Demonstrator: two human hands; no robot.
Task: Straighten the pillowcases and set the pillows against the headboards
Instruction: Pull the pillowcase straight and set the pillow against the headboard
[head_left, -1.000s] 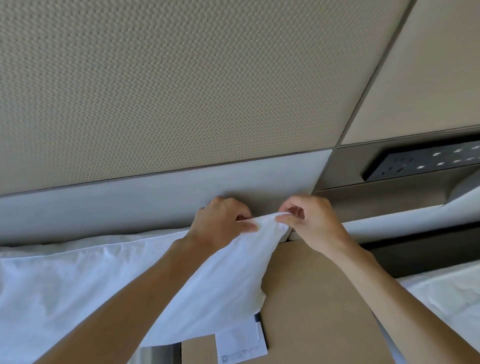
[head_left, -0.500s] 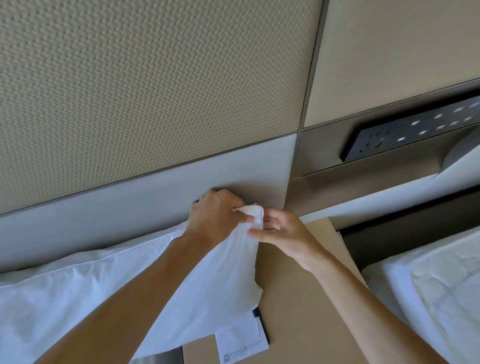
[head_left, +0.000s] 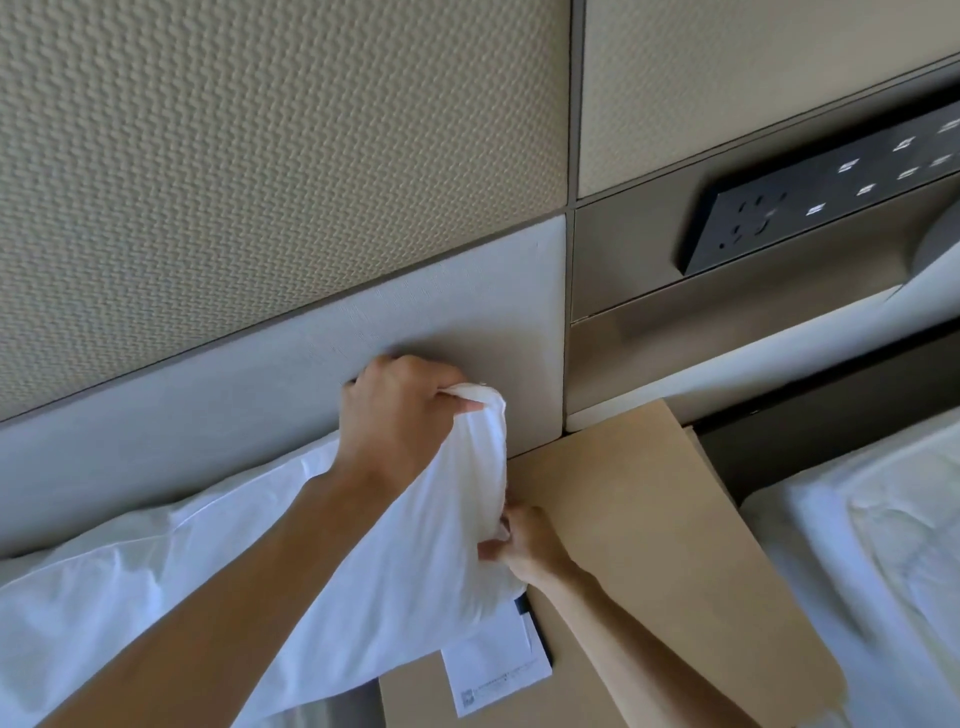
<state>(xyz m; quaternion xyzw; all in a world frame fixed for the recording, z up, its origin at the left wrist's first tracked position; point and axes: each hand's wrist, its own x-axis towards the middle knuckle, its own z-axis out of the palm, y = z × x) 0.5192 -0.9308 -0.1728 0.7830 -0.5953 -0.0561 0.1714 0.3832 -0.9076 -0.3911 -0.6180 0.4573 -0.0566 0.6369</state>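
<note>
Pillow (head_left: 171, 587): white, in its pillowcase, lying along the bottom of the headboard at the left of the view, its right end lifted and hanging over the edge of the cardboard box.
Pillowcase corner (head_left: 480, 402): upper right corner bunched into a knot of fabric, raised against the headboard.
Left hand (head_left: 400, 421): grip curled tight round that bunched corner, knuckles close to the headboard, forearm reaching up across the pillow.
Right hand (head_left: 524, 543): lower down, at the pillow's right edge; thumb and fingers pinch the fabric there, hand partly hidden behind the cloth.
Headboard (head_left: 218, 405): pale grey padded panel, with a textured beige wall panel (head_left: 260, 156) above it.
Cardboard box (head_left: 649, 545): brown, flat top, just right of the pillow, under the right hand.
Paper slip (head_left: 493, 670): white printed sheet lying on the box, partly covered by the pillow's lower edge.
Socket panel (head_left: 810, 192): black strip with outlets and switches, set in the recess at upper right.
Second bed (head_left: 857, 561): white bedding at the right edge.
</note>
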